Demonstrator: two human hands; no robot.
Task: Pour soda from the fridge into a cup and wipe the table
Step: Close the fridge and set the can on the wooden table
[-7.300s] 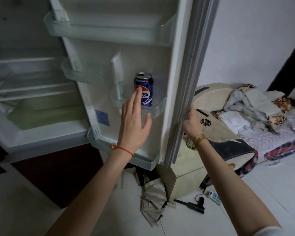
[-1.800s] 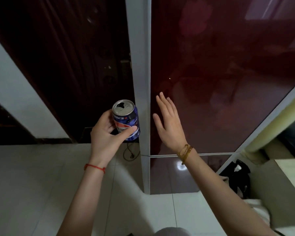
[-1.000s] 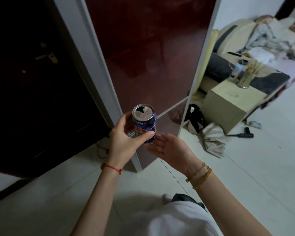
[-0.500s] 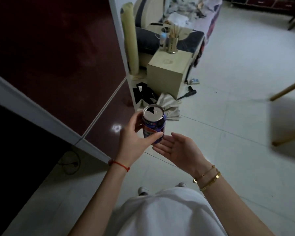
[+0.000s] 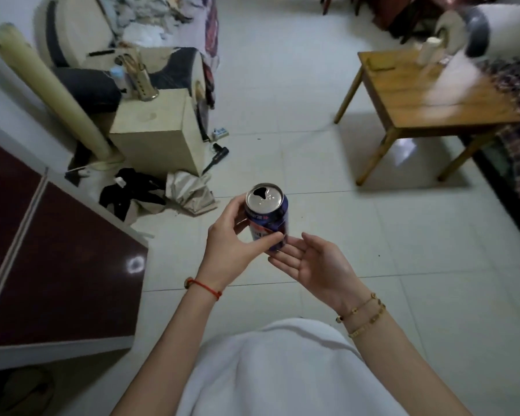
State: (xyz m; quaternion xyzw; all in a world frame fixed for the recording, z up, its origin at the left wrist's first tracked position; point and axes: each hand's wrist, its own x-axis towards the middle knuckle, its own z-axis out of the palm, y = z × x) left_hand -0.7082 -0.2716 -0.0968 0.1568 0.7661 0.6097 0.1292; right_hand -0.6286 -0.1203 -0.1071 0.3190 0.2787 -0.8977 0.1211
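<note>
An opened blue soda can (image 5: 267, 214) stands upright in my left hand (image 5: 233, 243), which wraps it from the left with the thumb across its front. My right hand (image 5: 311, 264) lies palm up just under and right of the can, fingers spread and touching its base. A small wooden table (image 5: 430, 97) stands at the upper right, with a pale cup-like object (image 5: 428, 49) near its far edge, too blurred to be sure. The fridge (image 5: 42, 259), its dark red door closed, is at the left.
A beige box (image 5: 159, 136) with a utensil holder, a rolled mat (image 5: 45, 82) and a cluttered sofa fill the upper left. Crumpled cloth (image 5: 189, 190) and black items lie on the white tiled floor. A white round appliance (image 5: 499, 28) sits at the top right corner.
The fridge door was shut after the can came out. My view has swung right, away from the fridge, bringing the wooden table into sight. Both hands keep the same pose around the can.
</note>
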